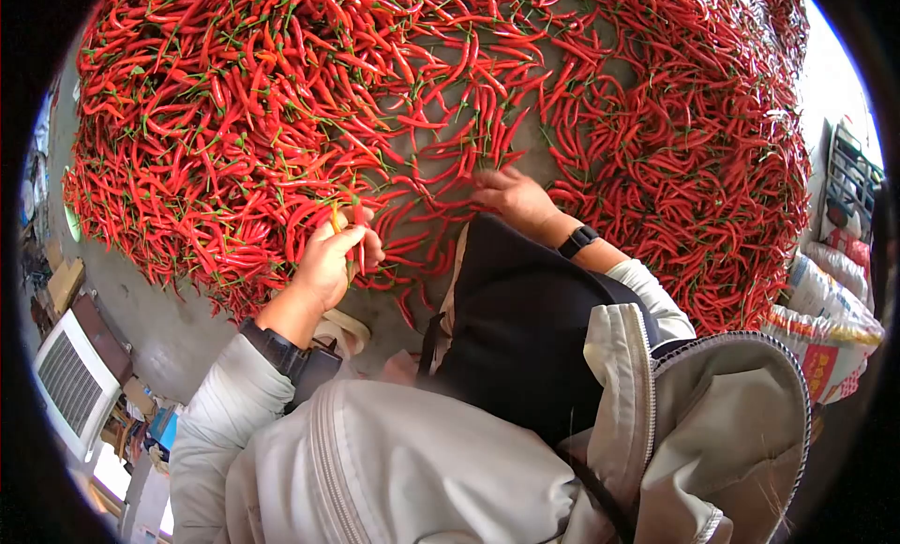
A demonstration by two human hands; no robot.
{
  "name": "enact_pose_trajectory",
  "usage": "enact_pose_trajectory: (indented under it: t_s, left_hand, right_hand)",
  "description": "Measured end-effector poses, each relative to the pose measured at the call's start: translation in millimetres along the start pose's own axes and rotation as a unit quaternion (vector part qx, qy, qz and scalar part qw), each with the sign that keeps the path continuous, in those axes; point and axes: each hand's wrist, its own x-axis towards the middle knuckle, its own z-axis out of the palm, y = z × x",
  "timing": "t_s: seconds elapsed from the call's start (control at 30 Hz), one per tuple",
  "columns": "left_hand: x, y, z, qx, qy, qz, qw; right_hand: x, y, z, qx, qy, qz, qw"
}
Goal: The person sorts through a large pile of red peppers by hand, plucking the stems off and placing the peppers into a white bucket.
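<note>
Lightly hold the chilies (pixel 358 216) gripped in the left hand (pixel 324 263), easing the right hand (pixel 518 200), too blurred to tell open or closed, among loose peppers (pixel 515 129)

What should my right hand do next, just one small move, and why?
I'd probably take one of the loose red chillies near your right hand: several lie scattered close to it on the floor, and your left hand is occupied with a held chilli. Blur hides whether your right hand has one too.
</note>
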Motion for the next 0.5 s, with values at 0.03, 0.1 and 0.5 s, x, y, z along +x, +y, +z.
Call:
enact_pose_trajectory:
  t_s: [0.03,0.1,0.5]
  left_hand:
    - [-0.3,1.4,1.5,-0.041,0.014,-0.028,0.999]
    - [2.5,-0.5,-0.7,-0.070,0.009,-0.014,0.997]
    - [6.3,5.8,-5.4,-0.080,-0.070,0.000,0.994]
  right_hand:
    - [-1.4,1.5,0.2,0.036,-0.018,-0.008,0.999]
    - [-1.8,6.5,-0.5,0.107,-0.053,-0.027,0.992]
    - [110.1,138.0,-63.4,-0.213,0.083,0.251,0.941]
